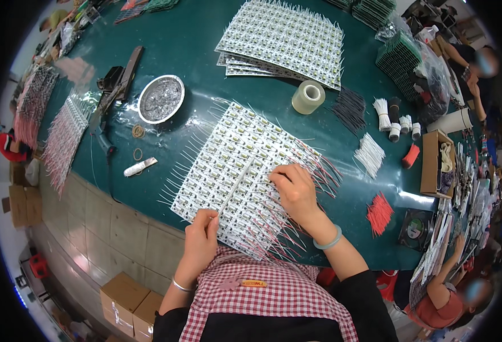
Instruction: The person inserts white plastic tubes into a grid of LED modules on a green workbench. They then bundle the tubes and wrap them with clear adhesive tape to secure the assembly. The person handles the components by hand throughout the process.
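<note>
A white circuit board panel (pixel 211 171) lies at a slant before me, covered with rows of small components. White wires stick out along its left side and red and white wires along its right. My left hand (pixel 201 239) is closed in a pinch at the panel's near edge, on the near end of a thin white strip (pixel 236 187) that runs across the board. My right hand (pixel 297 194) rests over the panel's right half, thumb and fingers drawn together among the wires. What its fingertips hold, if anything, is too small to make out.
Beyond the panel stand a stack of similar panels (pixel 282 40), a tape roll (pixel 308 97) and a metal bowl (pixel 161 100). Black wires (pixel 349 110), white wires (pixel 369 155) and red wires (pixel 379 214) lie to the right, near a cardboard box (pixel 430 165). Other people sit at the right.
</note>
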`<state>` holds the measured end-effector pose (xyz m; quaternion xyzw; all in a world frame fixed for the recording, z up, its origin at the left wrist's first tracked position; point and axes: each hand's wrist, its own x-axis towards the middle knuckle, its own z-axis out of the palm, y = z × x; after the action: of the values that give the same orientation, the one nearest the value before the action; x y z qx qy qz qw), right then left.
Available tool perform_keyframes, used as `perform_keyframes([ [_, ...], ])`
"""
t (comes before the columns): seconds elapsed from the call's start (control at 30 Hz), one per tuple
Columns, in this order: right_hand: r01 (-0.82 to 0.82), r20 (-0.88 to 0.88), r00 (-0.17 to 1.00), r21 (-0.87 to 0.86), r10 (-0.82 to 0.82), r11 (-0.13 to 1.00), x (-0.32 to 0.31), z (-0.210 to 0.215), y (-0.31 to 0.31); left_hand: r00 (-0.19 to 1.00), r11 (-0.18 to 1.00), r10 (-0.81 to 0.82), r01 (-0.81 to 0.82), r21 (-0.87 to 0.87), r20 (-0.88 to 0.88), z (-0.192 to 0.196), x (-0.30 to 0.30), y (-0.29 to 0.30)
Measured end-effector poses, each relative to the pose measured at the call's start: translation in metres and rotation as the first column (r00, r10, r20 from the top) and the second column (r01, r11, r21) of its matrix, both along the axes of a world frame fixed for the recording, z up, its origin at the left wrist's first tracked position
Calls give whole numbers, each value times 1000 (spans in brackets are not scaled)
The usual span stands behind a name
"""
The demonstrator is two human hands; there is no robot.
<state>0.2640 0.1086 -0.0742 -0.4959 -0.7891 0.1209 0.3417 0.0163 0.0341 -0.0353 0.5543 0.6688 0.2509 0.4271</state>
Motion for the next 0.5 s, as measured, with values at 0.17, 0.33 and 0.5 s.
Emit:
perform_keyframes([
  [0.17, 12, -46, 999, 10, -11, 1000, 1, -4, 1, 999, 998, -9, 11, 55, -35, -7, 4, 3],
  [0.33, 16, -69, 997, 5, -16, 1000, 2, -3, 1, 997, 996, -28, 34, 85, -77, -6, 6, 1],
  [0.5, 21, -93, 995, 7, -20, 1000, 3, -4, 1, 996, 985, -29, 42, 167, -81, -10, 7, -1],
])
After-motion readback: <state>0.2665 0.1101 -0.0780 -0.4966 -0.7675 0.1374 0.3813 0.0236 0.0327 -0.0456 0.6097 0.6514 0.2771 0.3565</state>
